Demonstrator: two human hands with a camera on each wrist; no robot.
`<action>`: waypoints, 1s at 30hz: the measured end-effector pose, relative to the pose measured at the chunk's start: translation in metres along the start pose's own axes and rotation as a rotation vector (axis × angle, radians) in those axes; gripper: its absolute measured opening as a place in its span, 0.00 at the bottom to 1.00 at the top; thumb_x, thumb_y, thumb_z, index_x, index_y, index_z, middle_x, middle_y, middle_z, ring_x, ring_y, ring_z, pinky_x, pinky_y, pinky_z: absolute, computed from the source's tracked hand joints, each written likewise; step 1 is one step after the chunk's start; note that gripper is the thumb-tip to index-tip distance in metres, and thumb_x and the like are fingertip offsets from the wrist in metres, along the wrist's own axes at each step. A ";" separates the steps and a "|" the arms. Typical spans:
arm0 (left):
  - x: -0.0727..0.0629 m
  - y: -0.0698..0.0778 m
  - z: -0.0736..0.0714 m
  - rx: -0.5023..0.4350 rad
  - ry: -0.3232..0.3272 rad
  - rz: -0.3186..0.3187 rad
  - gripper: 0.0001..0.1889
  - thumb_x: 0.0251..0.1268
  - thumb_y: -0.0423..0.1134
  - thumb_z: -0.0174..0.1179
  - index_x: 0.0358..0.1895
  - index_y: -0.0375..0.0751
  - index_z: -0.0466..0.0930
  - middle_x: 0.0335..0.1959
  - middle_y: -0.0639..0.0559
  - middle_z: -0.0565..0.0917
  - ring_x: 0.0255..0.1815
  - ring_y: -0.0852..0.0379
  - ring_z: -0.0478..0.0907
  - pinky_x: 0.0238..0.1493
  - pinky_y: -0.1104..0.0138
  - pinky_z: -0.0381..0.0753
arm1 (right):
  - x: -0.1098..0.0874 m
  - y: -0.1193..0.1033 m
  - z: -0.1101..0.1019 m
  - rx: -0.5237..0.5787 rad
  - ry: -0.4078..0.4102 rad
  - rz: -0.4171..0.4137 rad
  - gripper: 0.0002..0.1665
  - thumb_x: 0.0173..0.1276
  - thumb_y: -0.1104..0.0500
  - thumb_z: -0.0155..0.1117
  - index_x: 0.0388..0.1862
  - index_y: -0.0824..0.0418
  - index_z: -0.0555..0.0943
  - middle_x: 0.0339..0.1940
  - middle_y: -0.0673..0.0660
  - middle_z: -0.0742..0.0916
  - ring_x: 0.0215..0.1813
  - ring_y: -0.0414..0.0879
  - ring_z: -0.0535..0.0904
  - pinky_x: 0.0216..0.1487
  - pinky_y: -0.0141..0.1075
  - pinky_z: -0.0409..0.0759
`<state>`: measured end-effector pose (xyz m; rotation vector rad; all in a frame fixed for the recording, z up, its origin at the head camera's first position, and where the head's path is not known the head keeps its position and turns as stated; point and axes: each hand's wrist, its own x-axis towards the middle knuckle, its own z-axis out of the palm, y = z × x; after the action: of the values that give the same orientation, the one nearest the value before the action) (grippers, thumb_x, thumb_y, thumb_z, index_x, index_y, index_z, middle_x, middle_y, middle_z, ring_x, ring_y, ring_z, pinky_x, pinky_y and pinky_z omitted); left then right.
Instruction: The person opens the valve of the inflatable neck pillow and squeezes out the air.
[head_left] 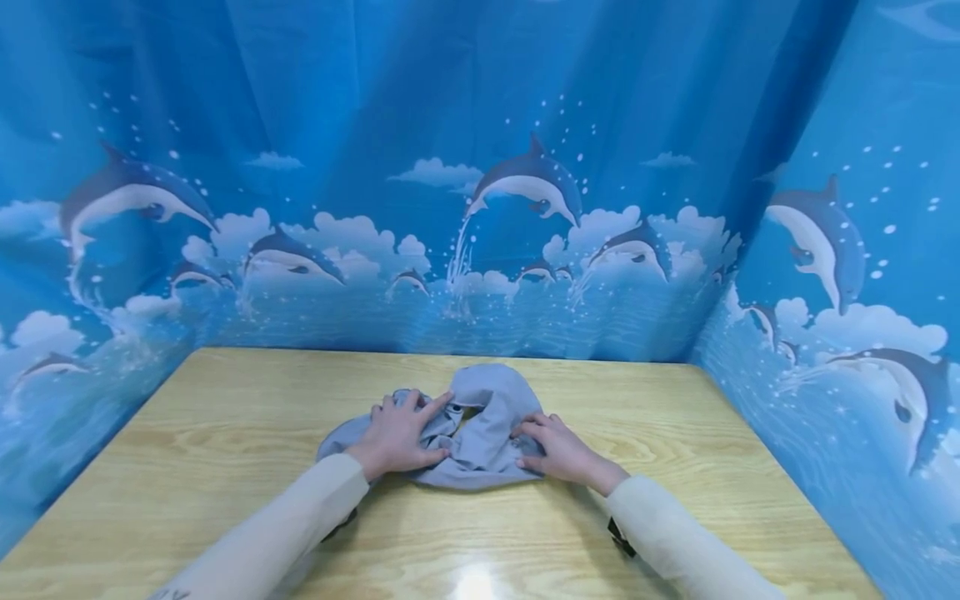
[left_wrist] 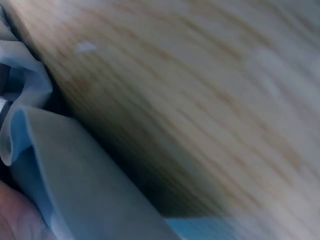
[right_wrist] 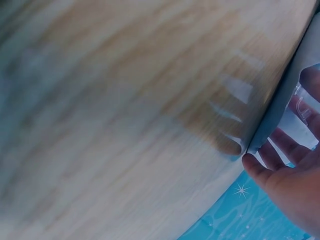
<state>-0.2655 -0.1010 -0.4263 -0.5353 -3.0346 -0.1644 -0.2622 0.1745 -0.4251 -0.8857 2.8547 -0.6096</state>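
Note:
A grey cloth sun hat (head_left: pixel 487 417), soft and crumpled, lies on the wooden table in the head view. A gap with a dark snap beside it shows near its middle. My left hand (head_left: pixel 397 437) rests on the left part with fingers and thumb spread over the cloth. At the right edge, my right hand (head_left: pixel 558 450) pinches the cloth between bent fingers and thumb. The left wrist view shows a folded grey edge of the hat (left_wrist: pixel 90 170). In the right wrist view, a small clear loop (right_wrist: pixel 301 107) shows by the right fingers (right_wrist: pixel 257 170).
The light wooden table (head_left: pixel 247 392) extends around the hat on all sides. Behind it and along the right hangs a blue curtain (head_left: pixel 390 100) printed with dolphins, close to the table's edges. A bright light reflection shows on the near tabletop.

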 end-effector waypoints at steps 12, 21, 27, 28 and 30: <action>0.001 0.000 0.000 -0.026 0.027 0.024 0.36 0.51 0.64 0.57 0.66 0.68 0.60 0.53 0.49 0.70 0.45 0.38 0.70 0.42 0.46 0.68 | 0.000 -0.001 0.001 -0.019 0.018 -0.034 0.20 0.61 0.53 0.63 0.51 0.57 0.77 0.57 0.60 0.75 0.56 0.58 0.69 0.54 0.52 0.69; 0.002 0.002 -0.002 -0.035 -0.003 0.031 0.33 0.50 0.63 0.57 0.63 0.66 0.65 0.52 0.49 0.70 0.43 0.41 0.69 0.42 0.49 0.68 | -0.001 -0.001 0.001 -0.017 0.007 -0.031 0.20 0.62 0.53 0.62 0.52 0.57 0.76 0.57 0.60 0.74 0.58 0.58 0.69 0.56 0.52 0.69; 0.001 -0.001 -0.006 -0.046 -0.041 0.083 0.35 0.51 0.67 0.54 0.65 0.64 0.63 0.66 0.50 0.60 0.46 0.36 0.69 0.42 0.47 0.69 | -0.002 0.000 0.000 -0.010 0.010 -0.040 0.20 0.61 0.54 0.63 0.52 0.58 0.76 0.58 0.61 0.74 0.59 0.60 0.68 0.58 0.53 0.67; 0.000 -0.002 -0.007 -0.047 -0.045 0.098 0.35 0.52 0.67 0.54 0.65 0.64 0.63 0.68 0.51 0.58 0.46 0.35 0.69 0.42 0.46 0.69 | -0.002 0.000 0.000 -0.009 0.011 -0.041 0.20 0.61 0.54 0.63 0.52 0.58 0.76 0.59 0.61 0.74 0.59 0.60 0.68 0.58 0.53 0.67; 0.000 -0.003 -0.009 -0.054 -0.058 0.121 0.36 0.52 0.68 0.52 0.66 0.63 0.62 0.71 0.53 0.55 0.48 0.33 0.69 0.41 0.45 0.69 | -0.003 -0.001 0.001 -0.007 0.015 -0.043 0.21 0.61 0.54 0.63 0.52 0.58 0.76 0.59 0.61 0.74 0.59 0.60 0.68 0.58 0.53 0.67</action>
<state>-0.2658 -0.1049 -0.4175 -0.7380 -3.0497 -0.2294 -0.2596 0.1753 -0.4255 -0.9497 2.8595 -0.6137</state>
